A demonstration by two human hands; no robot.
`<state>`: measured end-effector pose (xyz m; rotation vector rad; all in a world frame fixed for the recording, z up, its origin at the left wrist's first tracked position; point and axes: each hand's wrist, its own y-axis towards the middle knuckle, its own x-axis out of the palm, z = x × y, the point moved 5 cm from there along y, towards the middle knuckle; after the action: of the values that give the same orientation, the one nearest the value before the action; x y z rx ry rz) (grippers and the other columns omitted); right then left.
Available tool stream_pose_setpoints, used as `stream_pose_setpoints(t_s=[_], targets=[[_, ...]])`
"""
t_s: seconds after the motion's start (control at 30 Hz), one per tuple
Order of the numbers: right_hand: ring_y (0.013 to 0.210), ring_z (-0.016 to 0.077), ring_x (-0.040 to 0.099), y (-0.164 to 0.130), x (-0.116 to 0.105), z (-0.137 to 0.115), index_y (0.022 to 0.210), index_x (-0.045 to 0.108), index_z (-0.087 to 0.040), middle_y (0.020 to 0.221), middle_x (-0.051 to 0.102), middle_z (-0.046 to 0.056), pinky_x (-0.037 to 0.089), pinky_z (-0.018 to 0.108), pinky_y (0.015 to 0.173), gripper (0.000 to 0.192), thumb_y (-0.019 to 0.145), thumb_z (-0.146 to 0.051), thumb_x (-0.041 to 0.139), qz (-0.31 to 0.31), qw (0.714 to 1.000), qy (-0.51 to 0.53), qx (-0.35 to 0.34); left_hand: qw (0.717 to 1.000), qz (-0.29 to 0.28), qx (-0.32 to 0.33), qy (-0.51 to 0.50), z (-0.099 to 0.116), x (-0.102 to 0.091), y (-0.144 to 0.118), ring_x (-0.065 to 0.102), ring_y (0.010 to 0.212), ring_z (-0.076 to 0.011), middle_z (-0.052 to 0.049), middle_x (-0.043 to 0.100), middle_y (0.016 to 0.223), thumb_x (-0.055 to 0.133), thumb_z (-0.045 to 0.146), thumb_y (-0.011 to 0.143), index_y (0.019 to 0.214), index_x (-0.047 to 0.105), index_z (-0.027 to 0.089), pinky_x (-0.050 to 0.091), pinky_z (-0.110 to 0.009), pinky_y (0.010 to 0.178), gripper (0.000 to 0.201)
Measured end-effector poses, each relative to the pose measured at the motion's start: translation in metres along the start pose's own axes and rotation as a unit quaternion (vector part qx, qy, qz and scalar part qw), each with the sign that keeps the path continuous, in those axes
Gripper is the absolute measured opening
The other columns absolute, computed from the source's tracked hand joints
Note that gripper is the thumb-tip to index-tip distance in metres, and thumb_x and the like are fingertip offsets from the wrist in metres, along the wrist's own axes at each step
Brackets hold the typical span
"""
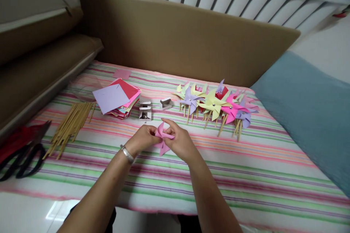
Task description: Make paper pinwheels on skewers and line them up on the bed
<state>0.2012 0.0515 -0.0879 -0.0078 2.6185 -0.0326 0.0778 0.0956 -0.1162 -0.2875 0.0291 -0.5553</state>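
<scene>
My left hand [142,139] and my right hand [179,141] meet over a striped cloth [246,174], both pinching a pink paper pinwheel head [162,139] with folded corners. A metal bangle [127,154] circles my left wrist. Ahead to the right lies a pile of finished pinwheels [216,105] in yellow, lilac and pink on wooden sticks. To the left front sits a stack of coloured paper squares [117,98] with a lilac sheet on top.
A bundle of bare wooden sticks [69,127] lies at the left. Black-handled scissors [22,158] rest at the left edge. Two small white boxes [144,110] and a smaller one [166,103] stand beyond my hands. A blue blanket [308,113] covers the right; cushions line the back.
</scene>
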Motion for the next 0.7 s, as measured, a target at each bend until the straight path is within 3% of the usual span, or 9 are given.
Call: stream_pose_setpoints(t_s=[0.1,0.27,0.4,0.47,0.6,0.7], targets=[[0.066,0.0121,0.057,0.0,0.002,-0.002,0.126,0.049,-0.031,0.079,0.063,-0.002,0.044,0.023,0.06,0.062,0.068,-0.009,0.052,-0.004,1.0,-0.002,-0.004,1.0,-0.026,-0.003,0.0,-0.002,0.003,0.001,0.048,0.051,-0.0097,0.003,0.058,0.054,0.065,0.013,0.054,0.062,0.065,0.012,0.036,-0.023,0.053,0.008],[0.06,0.0107,0.052,0.003,0.002,0.001,0.122,0.051,-0.027,0.069,0.057,-0.004,0.04,0.022,0.057,0.059,0.066,-0.008,0.051,-0.011,0.999,0.05,-0.003,1.0,-0.009,0.007,-0.022,0.003,0.002,0.0,0.052,0.053,-0.0106,0.002,0.058,0.058,0.068,0.012,0.053,0.064,0.06,0.013,0.04,-0.024,0.055,0.014],[0.055,0.0107,0.049,0.009,-0.002,0.014,0.124,0.047,-0.023,0.064,0.054,-0.006,0.037,0.022,0.051,0.061,0.064,-0.013,0.055,0.045,0.987,0.145,0.044,0.993,0.071,0.025,-0.095,0.014,-0.003,-0.004,0.06,0.064,-0.0149,0.0,0.064,0.075,0.076,0.015,0.051,0.099,0.059,0.017,0.047,-0.028,0.061,0.051],[0.056,0.0118,0.051,0.012,-0.003,0.022,0.125,0.045,-0.021,0.066,0.056,-0.005,0.038,0.023,0.052,0.063,0.063,-0.017,0.059,0.098,0.97,0.212,0.073,0.981,0.11,0.028,-0.157,0.016,-0.003,-0.007,0.062,0.067,-0.0147,-0.001,0.065,0.083,0.078,0.022,0.053,0.11,0.056,0.02,0.048,-0.028,0.064,0.061],[0.065,0.0146,0.056,0.014,-0.002,0.028,0.123,0.044,-0.02,0.071,0.059,-0.004,0.043,0.026,0.061,0.065,0.061,-0.022,0.065,0.194,0.927,0.311,0.077,0.966,0.079,0.021,-0.246,0.009,0.008,-0.005,0.061,0.069,-0.0123,-0.003,0.068,0.08,0.077,0.027,0.06,0.089,0.066,0.015,0.045,-0.025,0.068,0.034],[0.066,0.0134,0.056,0.012,0.005,0.024,0.119,0.046,-0.019,0.068,0.057,-0.005,0.043,0.025,0.062,0.06,0.062,-0.022,0.066,0.223,0.915,0.33,0.06,0.96,0.062,0.023,-0.273,0.002,0.015,-0.002,0.062,0.071,-0.0124,-0.004,0.07,0.076,0.077,0.024,0.061,0.077,0.07,0.013,0.045,-0.023,0.071,0.021]])
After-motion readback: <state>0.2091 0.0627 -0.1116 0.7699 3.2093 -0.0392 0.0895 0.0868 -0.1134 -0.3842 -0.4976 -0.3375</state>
